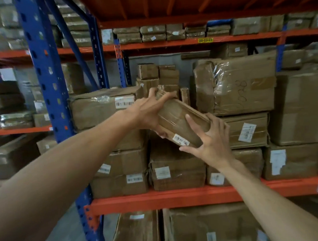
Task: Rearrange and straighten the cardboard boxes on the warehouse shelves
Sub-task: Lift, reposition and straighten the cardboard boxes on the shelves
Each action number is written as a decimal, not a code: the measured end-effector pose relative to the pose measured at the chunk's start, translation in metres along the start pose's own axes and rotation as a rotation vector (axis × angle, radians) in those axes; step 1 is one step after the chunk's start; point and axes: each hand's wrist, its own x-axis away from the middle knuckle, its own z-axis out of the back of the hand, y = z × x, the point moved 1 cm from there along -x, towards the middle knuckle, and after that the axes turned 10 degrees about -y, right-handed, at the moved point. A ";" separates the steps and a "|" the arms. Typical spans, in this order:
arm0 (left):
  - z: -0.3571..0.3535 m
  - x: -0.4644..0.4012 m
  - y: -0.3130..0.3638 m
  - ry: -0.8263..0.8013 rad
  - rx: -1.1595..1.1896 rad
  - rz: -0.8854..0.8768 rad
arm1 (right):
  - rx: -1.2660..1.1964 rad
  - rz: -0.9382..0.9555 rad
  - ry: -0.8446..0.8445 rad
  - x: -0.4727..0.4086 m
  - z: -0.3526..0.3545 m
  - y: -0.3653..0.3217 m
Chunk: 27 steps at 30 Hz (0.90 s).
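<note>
I see both of my hands on one small box (181, 118) in the middle of the frame. The box is brown, wrapped in clear tape, and tilted, with its far end up and to the left and its near end down and to the right. My left hand (144, 112) grips the upper end, fingers spread over the top edge and thumb under the side. My right hand (211, 141) grips the lower end, fingers spread wide around the corner, close to a white label (181, 140) on the box. So both hands are closed on the box and it is held up in the air, in front of the middle shelf (179, 195), above a stack of boxes (175, 168) in the centre of that shelf. To the left of the held box is a big box (104, 107) with a barcode sticker, sitting on top of other boxes. To the right is a big box wrapped in shiny plastic (235, 84) with dark writing on its side. Behind my hands, a few small boxes (158, 74) stand at the back of the shelf. A blue post (46, 77) runs down the left side of the frame. An orange beam with a yellow tag (205, 40) crosses the top.
</note>
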 end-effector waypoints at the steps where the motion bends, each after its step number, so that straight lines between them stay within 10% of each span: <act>1: -0.011 0.012 -0.001 0.013 0.074 0.026 | 0.054 0.059 -0.032 0.000 0.008 0.000; 11: -0.135 0.093 0.034 0.116 0.479 0.276 | 0.344 0.386 -0.381 0.028 0.010 -0.004; 21: -0.174 0.063 0.045 0.289 -0.333 0.094 | 0.267 0.430 -0.301 0.035 -0.034 0.063; 27: -0.185 0.029 0.030 0.016 -0.375 0.289 | 0.174 0.398 -0.334 0.013 -0.068 0.065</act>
